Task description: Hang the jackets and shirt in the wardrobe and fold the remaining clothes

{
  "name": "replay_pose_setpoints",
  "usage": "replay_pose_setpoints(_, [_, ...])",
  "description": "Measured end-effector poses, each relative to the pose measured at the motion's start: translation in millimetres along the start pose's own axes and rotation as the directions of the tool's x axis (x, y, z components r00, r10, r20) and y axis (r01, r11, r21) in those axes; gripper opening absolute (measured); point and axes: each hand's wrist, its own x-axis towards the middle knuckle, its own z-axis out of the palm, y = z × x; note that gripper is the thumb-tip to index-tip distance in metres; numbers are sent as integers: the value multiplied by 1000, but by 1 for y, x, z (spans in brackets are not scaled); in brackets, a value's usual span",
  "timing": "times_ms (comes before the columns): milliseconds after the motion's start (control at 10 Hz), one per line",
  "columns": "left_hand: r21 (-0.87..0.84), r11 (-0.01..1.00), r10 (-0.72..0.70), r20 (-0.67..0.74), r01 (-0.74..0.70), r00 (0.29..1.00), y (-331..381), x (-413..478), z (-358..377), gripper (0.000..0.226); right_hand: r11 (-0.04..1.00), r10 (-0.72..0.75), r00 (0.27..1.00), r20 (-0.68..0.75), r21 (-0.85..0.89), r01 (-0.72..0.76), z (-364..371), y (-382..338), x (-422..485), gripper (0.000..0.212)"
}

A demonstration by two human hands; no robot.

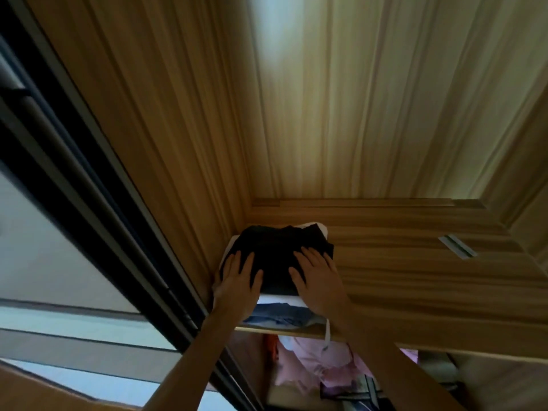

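Note:
A stack of folded clothes lies in the left back corner of the wooden wardrobe shelf (415, 292). A black folded garment (275, 250) is on top, a white one (278, 300) under it, and a blue-grey one (281, 317) at the bottom. My left hand (237, 284) lies flat with spread fingers on the left side of the black garment. My right hand (320, 280) presses flat on its right side. Below the shelf hangs a pink shirt (311, 369).
The wardrobe's wooden side wall (163, 129) rises just left of the stack, with a dark sliding-door frame (98, 191) beyond it. A white cord (327, 333) dangles over the shelf's front edge. A metal fitting (456, 246) sits on the shelf at the right.

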Motion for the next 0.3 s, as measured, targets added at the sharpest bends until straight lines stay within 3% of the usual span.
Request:
replay_pose_setpoints(100, [-64, 998, 10, 31, -8, 999, -1, -12, -17, 79, 999, 13, 1000, -6, 53, -12, -14, -9, -12, 55])
replay_pose_setpoints(300, [-320, 947, 0, -51, -16, 999, 1, -75, -51, 36, 962, 49, 994, -101, 273, -19, -35, -50, -72, 31])
